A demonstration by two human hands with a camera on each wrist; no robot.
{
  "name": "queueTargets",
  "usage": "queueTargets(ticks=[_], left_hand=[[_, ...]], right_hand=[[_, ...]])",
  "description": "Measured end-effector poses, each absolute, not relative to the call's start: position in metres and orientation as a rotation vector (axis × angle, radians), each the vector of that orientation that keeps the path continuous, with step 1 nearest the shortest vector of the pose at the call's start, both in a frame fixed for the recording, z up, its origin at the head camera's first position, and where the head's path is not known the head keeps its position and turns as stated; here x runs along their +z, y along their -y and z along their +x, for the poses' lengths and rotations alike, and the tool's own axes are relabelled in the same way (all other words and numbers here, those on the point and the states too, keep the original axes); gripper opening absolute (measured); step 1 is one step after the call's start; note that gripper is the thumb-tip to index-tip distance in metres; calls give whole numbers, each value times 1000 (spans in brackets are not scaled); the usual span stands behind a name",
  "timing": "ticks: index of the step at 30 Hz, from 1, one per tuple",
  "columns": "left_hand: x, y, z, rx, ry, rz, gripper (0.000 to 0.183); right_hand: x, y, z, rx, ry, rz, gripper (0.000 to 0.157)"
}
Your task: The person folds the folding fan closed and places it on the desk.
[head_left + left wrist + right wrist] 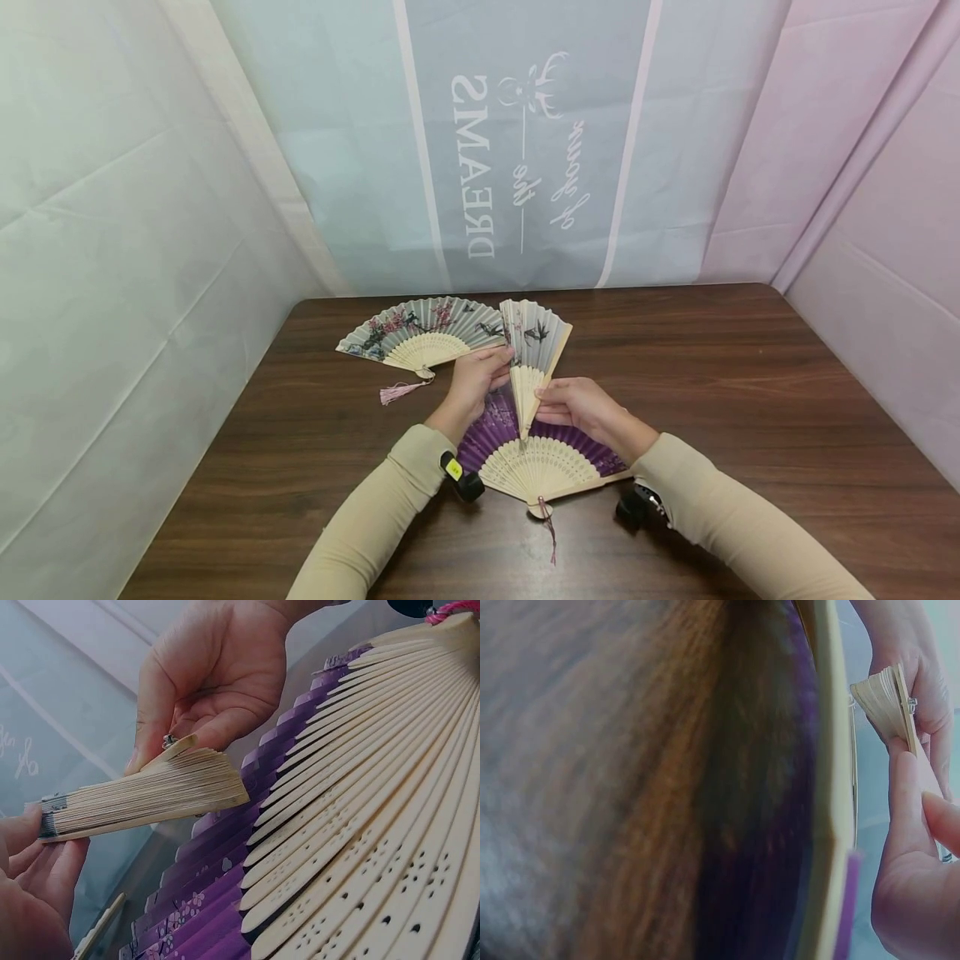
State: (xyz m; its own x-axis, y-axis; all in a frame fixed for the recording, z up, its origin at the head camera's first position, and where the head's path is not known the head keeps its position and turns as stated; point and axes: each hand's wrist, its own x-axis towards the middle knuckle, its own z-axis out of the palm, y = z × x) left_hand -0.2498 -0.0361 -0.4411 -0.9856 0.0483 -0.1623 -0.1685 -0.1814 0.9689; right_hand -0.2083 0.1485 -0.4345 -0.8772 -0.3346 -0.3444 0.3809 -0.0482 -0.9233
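A partly spread grey folding fan [534, 333] with a dark plant print is held up between both hands. The left hand [477, 385] pinches its left edge, where the cloth meets the ribs. On the other side, the right hand [581, 407] grips the outer rib between thumb and fingers. Seen from the left wrist, the fan's pale ribs [150, 796] are stacked close together. Below the hands, a purple folding fan [536, 471] lies spread on the table, partly covered by the held fan and hands.
At the back left of the dark wooden table [720, 367] lies another spread grey fan [427, 329] with pink flowers and a pink tassel [401, 391]. A printed cloth backdrop [525, 167] stands behind the table, with pale curtains at both sides.
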Motion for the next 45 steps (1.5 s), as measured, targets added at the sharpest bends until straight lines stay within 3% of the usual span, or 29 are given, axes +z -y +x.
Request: queueTargets(ticks=[45], left_hand=[[-436,32,-243,2158,-1978,-14,35]], right_hand=[[-423,-151,-217,-1960,-1835,71,17]])
